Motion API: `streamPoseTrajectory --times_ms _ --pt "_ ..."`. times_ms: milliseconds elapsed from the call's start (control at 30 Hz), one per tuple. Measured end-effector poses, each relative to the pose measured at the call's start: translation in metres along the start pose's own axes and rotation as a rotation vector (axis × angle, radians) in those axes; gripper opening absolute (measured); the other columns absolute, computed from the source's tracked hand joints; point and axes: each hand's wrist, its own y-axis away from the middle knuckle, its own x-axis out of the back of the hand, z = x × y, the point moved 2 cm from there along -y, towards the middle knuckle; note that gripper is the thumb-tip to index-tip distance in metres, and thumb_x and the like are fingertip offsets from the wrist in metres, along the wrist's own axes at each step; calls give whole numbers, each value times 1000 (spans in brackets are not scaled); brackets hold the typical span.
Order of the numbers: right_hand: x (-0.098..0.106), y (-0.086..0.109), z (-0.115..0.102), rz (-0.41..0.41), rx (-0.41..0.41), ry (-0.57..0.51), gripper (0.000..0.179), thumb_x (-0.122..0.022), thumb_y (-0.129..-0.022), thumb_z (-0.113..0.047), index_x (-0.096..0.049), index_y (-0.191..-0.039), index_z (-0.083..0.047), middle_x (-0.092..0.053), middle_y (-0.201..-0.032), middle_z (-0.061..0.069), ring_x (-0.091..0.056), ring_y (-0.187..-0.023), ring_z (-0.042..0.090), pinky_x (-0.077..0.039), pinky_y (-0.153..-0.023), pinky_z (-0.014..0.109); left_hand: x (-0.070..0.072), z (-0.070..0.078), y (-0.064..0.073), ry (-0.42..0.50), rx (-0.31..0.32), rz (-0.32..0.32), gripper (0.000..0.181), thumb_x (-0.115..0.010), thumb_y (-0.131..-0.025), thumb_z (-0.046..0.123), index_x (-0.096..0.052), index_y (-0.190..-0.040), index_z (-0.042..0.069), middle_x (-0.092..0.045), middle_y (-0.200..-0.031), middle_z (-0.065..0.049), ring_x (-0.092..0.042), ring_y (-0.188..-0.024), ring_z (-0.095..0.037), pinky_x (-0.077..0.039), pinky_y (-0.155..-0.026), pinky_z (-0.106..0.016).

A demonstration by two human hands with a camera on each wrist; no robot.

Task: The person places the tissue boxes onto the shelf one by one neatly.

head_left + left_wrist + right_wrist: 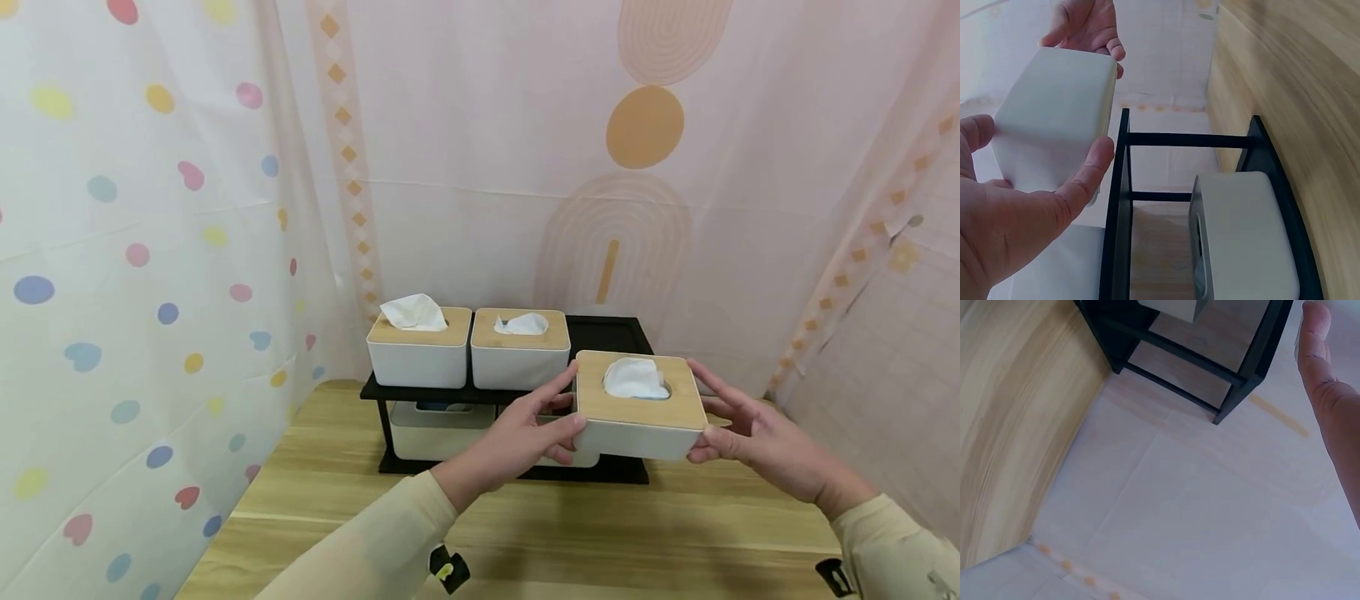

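Note:
Between both hands a white tissue box (pixel 641 437) with a wooden lid hangs in the air, in front of the right part of a black two-tier rack (pixel 607 333). The left hand (pixel 525 429) grips its left side, and the right hand (pixel 761 442) grips its right side. White tissue shows in the lid's oval slot. In the left wrist view the box's plain side (pixel 1054 112) faces the camera, with fingers at both ends. Only the thumb side of the right hand (pixel 1329 387) appears in the right wrist view.
Two similar tissue boxes, one at left (pixel 418 358) and one in the middle (pixel 520 362), stand on the upper tier. More boxes, one at lower left (pixel 438 437), sit on the lower tier, partly hidden. Patterned curtains (pixel 465 167) surround the wooden table (pixel 315 492).

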Motion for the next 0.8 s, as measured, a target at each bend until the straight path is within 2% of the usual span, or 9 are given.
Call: streamPoseTrajectory --times_ms 167,400,533,600,700,800 --pt "7 -3 4 -10 -21 -20 77 -42 -114 -3 0 -174 -27 -53 -151 -13 -76 -112 30 -64 -96 38 -2 1 -8 -3 -3 30 65 -63 -110 33 -33 -165 46 -50 -162 -13 -70 -102 -28 -66 -91 -43" --pt "11 -12 8 -65 -4 -148 73 -34 -115 0 0 -174 -26 -56 -156 -11 -73 -117 21 -62 -100 36 -4 1 -15 -49 -22 81 63 -60 -111 38 -31 -166 43 -53 -159 -15 -71 -98 -26 -66 -87 -40" --pt "11 -16 8 -59 -7 -164 70 -31 -116 -2 0 -174 -26 -59 -153 -10 -74 -118 19 -62 -99 35 -4 5 -16 -233 -76 172 59 -57 -111 45 -37 -166 39 -61 -154 -11 -71 -104 -20 -63 -85 -33" --pt "9 -17 7 -29 -23 -136 69 -32 -117 -5 0 -174 -26 -62 -150 -11 -75 -119 18 -63 -97 35 -4 7 -16 -357 -134 243 56 -57 -111 45 -44 -164 33 -66 -148 -8 -70 -103 -17 -61 -82 -29" --pt "4 -20 3 59 -60 -45 67 -36 -117 -10 -3 -174 -25 -64 -146 -17 -76 -118 16 -64 -94 33 -3 12 -16 -529 -241 364 49 -59 -110 42 -58 -156 23 -73 -135 -7 -70 -93 -14 -59 -80 -24" --pt "-1 -21 0 180 -116 88 65 -43 -117 -19 -11 -174 -24 -63 -146 -19 -75 -115 10 -63 -92 30 -4 14 -17 -667 -334 479 41 -66 -108 37 -70 -144 19 -75 -122 -6 -67 -79 -10 -55 -71 -20"
